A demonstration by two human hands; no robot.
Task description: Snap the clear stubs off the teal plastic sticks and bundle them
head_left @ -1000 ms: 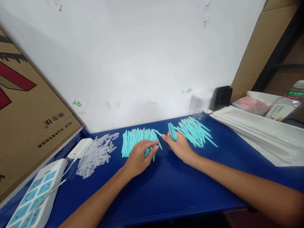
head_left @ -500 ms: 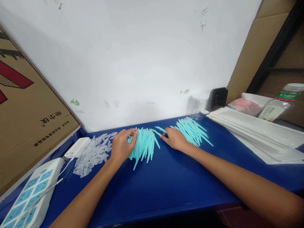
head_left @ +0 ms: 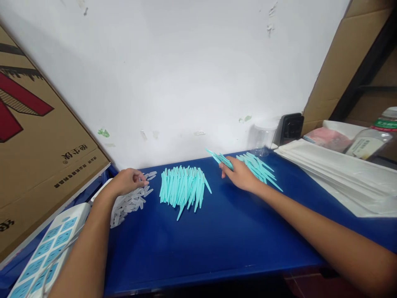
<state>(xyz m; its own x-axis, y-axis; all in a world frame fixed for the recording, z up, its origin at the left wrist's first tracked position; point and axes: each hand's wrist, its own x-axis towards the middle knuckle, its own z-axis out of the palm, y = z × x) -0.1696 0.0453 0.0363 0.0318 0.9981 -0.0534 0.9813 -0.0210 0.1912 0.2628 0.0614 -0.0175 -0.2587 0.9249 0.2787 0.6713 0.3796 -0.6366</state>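
My right hand [head_left: 240, 171] is closed around a small bundle of slim teal sticks [head_left: 221, 159], shaped like eyebrow razors, raised off the table with the tips pointing up and left. Behind that hand lies a pile of the same teal sticks [head_left: 262, 169], partly hidden. My left hand [head_left: 128, 181] hovers over a heap of small translucent pointed pieces [head_left: 128, 205] that look like caps. Its fingers are curled and the thumb is a little apart, with nothing visible between them. Between both hands a row of teal sticks [head_left: 182, 188] lies side by side.
The blue table [head_left: 192, 248] meets a white wall. On the left are a power strip [head_left: 52, 248] with cables and a large cardboard box [head_left: 46, 165]. To the right stand a clear jar [head_left: 263, 138], white sheets [head_left: 328, 174], and a plastic bottle [head_left: 369, 140].
My left hand has moved left from the middle teal row to the translucent pieces. My right hand has risen slightly, lifting the teal bundle from the right pile. The view has shifted a little.
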